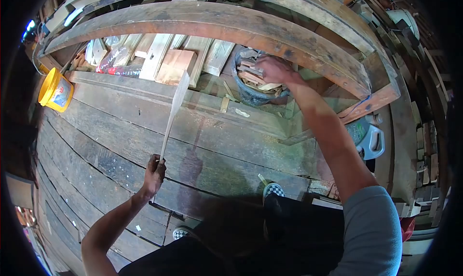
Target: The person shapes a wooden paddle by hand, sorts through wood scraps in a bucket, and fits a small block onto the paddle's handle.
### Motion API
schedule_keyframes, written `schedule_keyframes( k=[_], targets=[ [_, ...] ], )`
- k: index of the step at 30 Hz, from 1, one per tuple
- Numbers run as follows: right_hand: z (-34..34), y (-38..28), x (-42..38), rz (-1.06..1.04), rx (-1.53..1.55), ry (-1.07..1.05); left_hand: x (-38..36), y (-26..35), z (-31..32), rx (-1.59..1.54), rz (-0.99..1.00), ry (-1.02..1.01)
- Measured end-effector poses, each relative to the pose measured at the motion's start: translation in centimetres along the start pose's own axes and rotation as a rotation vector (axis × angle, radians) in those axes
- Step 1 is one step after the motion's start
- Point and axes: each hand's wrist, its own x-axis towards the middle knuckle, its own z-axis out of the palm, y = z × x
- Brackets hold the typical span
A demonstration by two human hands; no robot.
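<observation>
My left hand (155, 174) is closed around the thin handle of a long, pale, paddle-shaped piece of wood (178, 95). Its broad, tapering blade points up and away from me, above the floor planks. At the end of my stretched-out arm, my right hand (276, 69) is over a dark bucket (255, 97) full of wood scraps (251, 78). The fingers of this hand curl down among the scraps. They are blurred and partly hidden, so what they grip cannot be made out.
A curved bench beam (217, 23) spans the space beyond my hands, above the bucket. Behind a low floor rail (159, 90) lie boards and a wood block (176, 66). A yellow bucket (56, 90) stands left, a plastic jug (369, 138) right.
</observation>
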Motion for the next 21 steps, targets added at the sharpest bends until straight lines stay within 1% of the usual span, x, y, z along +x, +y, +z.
schedule_keyframes(
  k=[2, 3, 5, 6, 7, 9, 13, 15, 16, 18, 19, 21],
  targets=[
    [-0.1, -2.5, -0.9, -0.024, -0.155, -0.067, 0.1, -0.4, -0.2, 0.01, 0.016, -0.004],
    [0.9, -2.6, -1.0, -0.024, -0.156, -0.069, 0.1, -0.5, -0.1, 0.008, 0.014, -0.004],
    [2.9, -3.0, -0.9, -0.075, -0.204, 0.14, 0.1, -0.4, -0.2, -0.024, 0.017, -0.032],
    [2.4, -4.0, -1.2, 0.052, -0.23, -0.016, 0.0, -0.4, -0.2, -0.024, 0.017, -0.033],
    [3.0, -3.5, -0.9, 0.054, -0.23, -0.017, 0.1, -0.4, -0.1, -0.018, 0.024, -0.037],
    [4.1, -2.8, -0.3, 0.042, -0.275, 0.057, 0.1, -0.4, 0.0, -0.011, 0.031, -0.044],
    [4.4, -2.4, 0.3, 0.078, -0.388, 0.051, 0.1, -0.1, 0.3, 0.001, 0.019, -0.034],
    [5.3, -1.7, 0.8, 0.105, -0.351, 0.199, 0.0, -0.2, 0.3, 0.005, 0.012, -0.027],
    [5.8, -1.3, 1.0, 0.103, -0.351, 0.202, 0.1, -0.7, 0.2, -0.01, 0.018, -0.027],
    [5.2, -3.0, 0.3, 0.021, -0.281, 0.353, 0.3, -0.9, 0.0, -0.028, 0.024, -0.023],
    [5.1, -4.0, -0.1, 0.017, -0.281, 0.351, 0.2, -0.9, 0.0, -0.026, 0.039, -0.036],
    [5.4, -5.9, -0.9, -0.087, -0.32, 0.306, 0.1, -0.8, -0.1, -0.025, 0.046, -0.047]
  ],
)
